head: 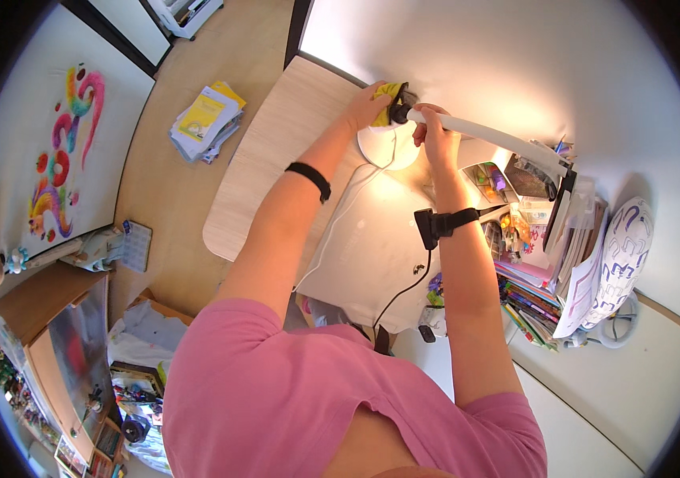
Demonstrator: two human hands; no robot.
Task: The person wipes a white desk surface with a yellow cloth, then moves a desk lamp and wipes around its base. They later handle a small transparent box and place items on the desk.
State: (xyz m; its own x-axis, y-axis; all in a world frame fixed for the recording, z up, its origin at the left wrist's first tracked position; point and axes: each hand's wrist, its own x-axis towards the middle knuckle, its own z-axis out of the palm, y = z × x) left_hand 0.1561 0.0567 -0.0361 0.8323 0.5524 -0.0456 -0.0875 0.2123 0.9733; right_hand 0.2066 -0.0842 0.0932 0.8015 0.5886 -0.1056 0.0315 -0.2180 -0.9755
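Note:
A yellow and dark cloth (392, 98) is in my left hand (368, 109), pressed against the black joint (400, 113) of a white desk lamp. My right hand (437, 132) grips the lamp's white arm (489, 138) just beside that joint. The round white lamp base (389, 148) stands on the desk below my hands, and its light shines on the wall and desk. A white cable (340, 206) trails from the base towards me. My right wrist has a black strap with a small device (426, 228); a black band (310, 179) circles my left forearm.
The wood-look desk (274, 143) meets the wall ahead. A pen organizer (489, 182), upright papers (579, 239) and a stack of books (531, 305) sit at the right. A paper pile (205, 125) lies on the floor beyond the desk's left edge.

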